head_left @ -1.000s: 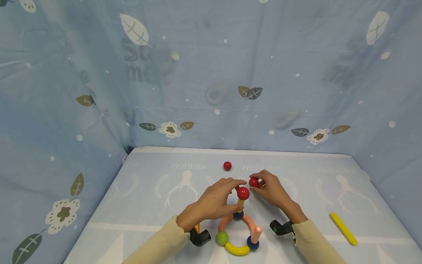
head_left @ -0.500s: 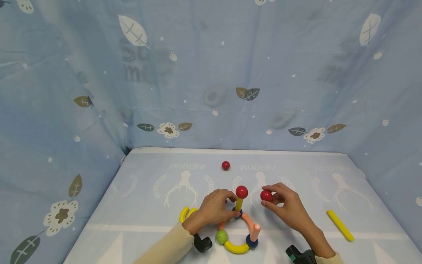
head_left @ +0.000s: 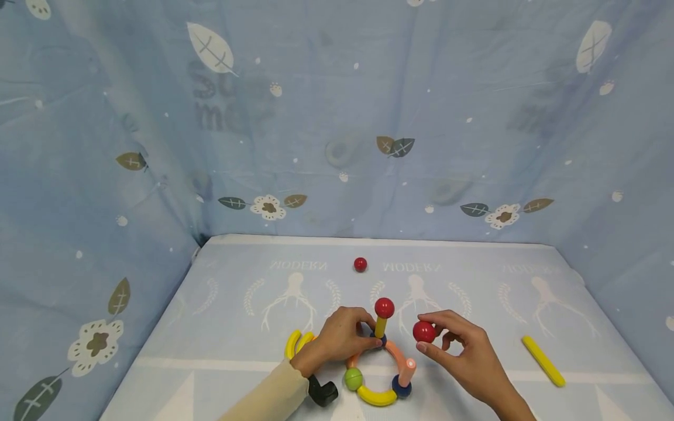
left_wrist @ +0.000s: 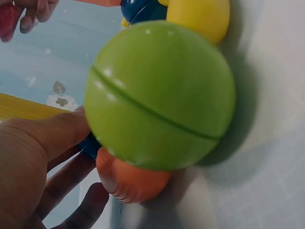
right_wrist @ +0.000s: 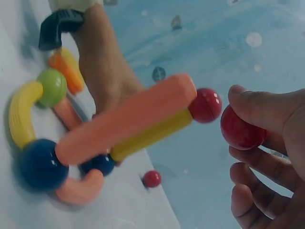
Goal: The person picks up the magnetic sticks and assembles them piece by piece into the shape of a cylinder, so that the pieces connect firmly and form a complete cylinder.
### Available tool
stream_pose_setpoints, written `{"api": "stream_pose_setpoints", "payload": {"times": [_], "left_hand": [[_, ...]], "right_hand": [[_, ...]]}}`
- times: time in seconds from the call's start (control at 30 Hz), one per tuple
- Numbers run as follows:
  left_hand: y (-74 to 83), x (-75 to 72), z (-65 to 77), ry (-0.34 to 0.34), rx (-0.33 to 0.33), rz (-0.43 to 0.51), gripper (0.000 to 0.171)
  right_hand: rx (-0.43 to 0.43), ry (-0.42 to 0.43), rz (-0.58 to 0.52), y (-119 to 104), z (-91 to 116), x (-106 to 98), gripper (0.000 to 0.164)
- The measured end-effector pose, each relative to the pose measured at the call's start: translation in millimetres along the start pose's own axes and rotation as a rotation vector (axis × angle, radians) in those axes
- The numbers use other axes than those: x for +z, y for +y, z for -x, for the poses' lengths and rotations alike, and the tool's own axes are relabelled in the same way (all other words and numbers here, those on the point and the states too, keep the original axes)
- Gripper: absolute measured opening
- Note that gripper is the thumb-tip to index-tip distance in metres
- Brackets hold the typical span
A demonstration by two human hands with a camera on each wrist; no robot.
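Note:
A ring of curved toy rods and balls lies on the table, with a green ball [head_left: 353, 379], a yellow curved rod [head_left: 377, 397] and salmon curved rods. My left hand [head_left: 337, 336] pinches the far blue ball [head_left: 380, 338] between thumb and fingers. From that ball rises a yellow stick [head_left: 380, 327] topped by a red ball [head_left: 384, 307]. A salmon stick [right_wrist: 128, 119] stands upright in the near blue ball [head_left: 401, 386], its top end bare. My right hand [head_left: 468, 354] pinches another red ball [head_left: 423, 331] in the air, right of the ring.
Farther back on the table sits a loose red ball [head_left: 360, 265]. A straight yellow stick [head_left: 543, 361] lies at the right. Yellow curved rods [head_left: 292, 344] lie left of my left hand, partly hidden by it. A patterned blue cloth [head_left: 337, 117] hangs behind the table.
My right hand has drawn the red ball back toward me and to the right, away from the yellow stick's top. My left hand has lowered from near the stick's top to the blue ball.

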State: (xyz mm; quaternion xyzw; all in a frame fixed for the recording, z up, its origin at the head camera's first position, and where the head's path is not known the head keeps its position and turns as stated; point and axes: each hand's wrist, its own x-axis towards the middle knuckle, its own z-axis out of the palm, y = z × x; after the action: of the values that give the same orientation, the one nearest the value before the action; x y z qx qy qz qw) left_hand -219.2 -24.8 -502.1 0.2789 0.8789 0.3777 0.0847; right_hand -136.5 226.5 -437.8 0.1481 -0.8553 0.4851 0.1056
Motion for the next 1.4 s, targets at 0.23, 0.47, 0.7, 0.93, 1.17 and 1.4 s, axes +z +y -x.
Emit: {"api": "stream_pose_setpoints", "payload": {"times": [0.23,0.47,0.7,0.93,1.17,1.4], "left_hand": [[-0.5,0.8,1.5,0.004,-0.012,0.028,0.018],[-0.8,1.4,2.1,0.003,-0.028,0.044,0.018],[-2.8,2.4,1.4,0.002,-0.038,0.07,0.018],[-1.2,1.9,0.9,-0.011,-0.046,0.068,0.018],[-2.1,0.6,0.9,-0.013,-0.051,0.057,0.018],[-1.5,1.5,0.1,-0.015,-0.035,0.065,0.018]], "right_hand": [[0.028,-0.02,-0.059,-15,9,6,0.04],[-0.037,-0.07,-0.092,-18,17,10,0.04],[-0.044,-0.069,-0.119,-14,20,14,0.042],[0.082,-0.091,-0.115,-7,24,17,0.05],[0.031,-0.143,-0.042,25,39,42,0.035],[0.022,-0.187,-0.077,42,50,57,0.024]]}}
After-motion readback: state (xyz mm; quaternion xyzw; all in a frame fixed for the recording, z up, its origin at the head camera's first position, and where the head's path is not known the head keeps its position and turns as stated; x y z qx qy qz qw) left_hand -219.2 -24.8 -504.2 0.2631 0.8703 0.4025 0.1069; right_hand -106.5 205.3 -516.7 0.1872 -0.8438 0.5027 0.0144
